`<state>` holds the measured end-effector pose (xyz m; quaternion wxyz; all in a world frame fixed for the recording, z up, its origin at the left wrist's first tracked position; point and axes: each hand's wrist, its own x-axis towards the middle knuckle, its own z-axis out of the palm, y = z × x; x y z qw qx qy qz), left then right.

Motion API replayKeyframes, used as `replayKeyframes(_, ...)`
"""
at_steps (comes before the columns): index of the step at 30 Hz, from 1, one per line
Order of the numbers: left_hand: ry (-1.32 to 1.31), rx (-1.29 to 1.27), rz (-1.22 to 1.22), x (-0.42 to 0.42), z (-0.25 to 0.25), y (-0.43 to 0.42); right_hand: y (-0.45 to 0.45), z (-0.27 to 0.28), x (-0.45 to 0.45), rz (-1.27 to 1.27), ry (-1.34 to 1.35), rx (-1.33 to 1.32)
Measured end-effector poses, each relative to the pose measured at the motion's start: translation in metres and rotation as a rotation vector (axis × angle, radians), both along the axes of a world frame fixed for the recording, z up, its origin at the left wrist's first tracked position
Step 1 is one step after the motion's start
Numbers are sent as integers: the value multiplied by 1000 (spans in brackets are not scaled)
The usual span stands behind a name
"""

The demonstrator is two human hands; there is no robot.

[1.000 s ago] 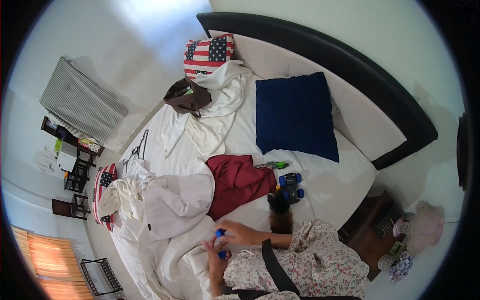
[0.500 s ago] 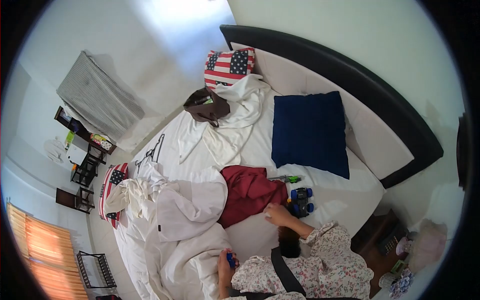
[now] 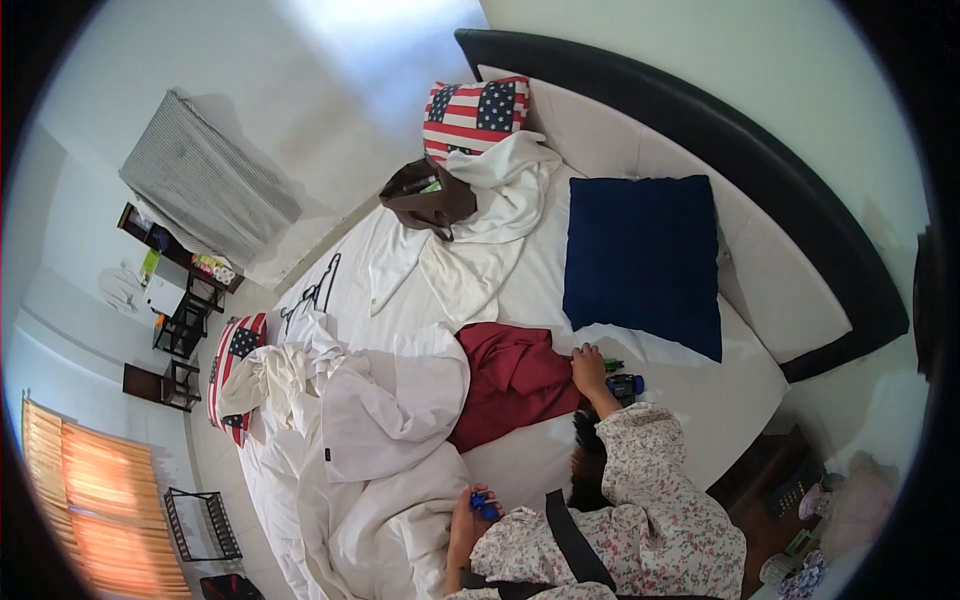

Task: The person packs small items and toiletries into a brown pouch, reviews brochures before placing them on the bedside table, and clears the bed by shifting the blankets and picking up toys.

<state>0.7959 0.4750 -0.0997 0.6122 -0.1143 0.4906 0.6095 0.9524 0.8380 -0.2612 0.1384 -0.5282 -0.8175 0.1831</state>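
My left hand [image 3: 466, 520], low in the view, is closed around a small blue object [image 3: 485, 507] whose kind I cannot make out. My right hand [image 3: 589, 368] is over the right edge of a crumpled dark red cloth [image 3: 515, 380], with its fingers bent and slightly apart. Just beside it shows the green end of a slim tool [image 3: 614, 365]; the rest of this tool is hidden by the hand. Black and blue binoculars [image 3: 626, 388] lie right of the wrist, partly covered by the forearm and sleeve.
A navy cushion [image 3: 643, 262] lies near the headboard [image 3: 690, 135]. Farther off are a brown bag [image 3: 430, 198], a flag-patterned pillow [image 3: 476, 112] and black hangers [image 3: 318, 290]. White cloth [image 3: 395, 410] and a bunched white blanket [image 3: 390, 515] lie left of my hands.
My right hand has moved up and right, from beside the binoculars to over the green-ended tool. My left hand still holds the blue object, now more exposed. The whole view has shifted slightly.
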Motion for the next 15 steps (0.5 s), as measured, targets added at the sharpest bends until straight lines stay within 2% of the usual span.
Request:
replayKeyframes(4,-8,-35,66,1,-1,-4,2,-7,5,-127,91,-143)
replayKeyframes(5,-11,-35,66,1,-1,-4,6,-10,12,-93,176,-161)
replayKeyframes(8,-2,-21,49,-1,-5,-5,6,0,12,-231,356,-100)
replayKeyframes(9,8,-8,31,-2,-5,-6,-3,27,10,-244,462,45)
replayKeyframes(10,18,4,8,-2,-6,-5,-13,52,5,-225,517,63)
replayKeyframes(12,118,-35,23,7,28,9,-40,98,-4,-201,617,95)
replayKeyframes(14,161,-30,19,12,38,18,-79,156,-8,-1,885,-372)
replayKeyframes(15,158,-2,16,8,34,20,-100,169,-12,108,924,-517)
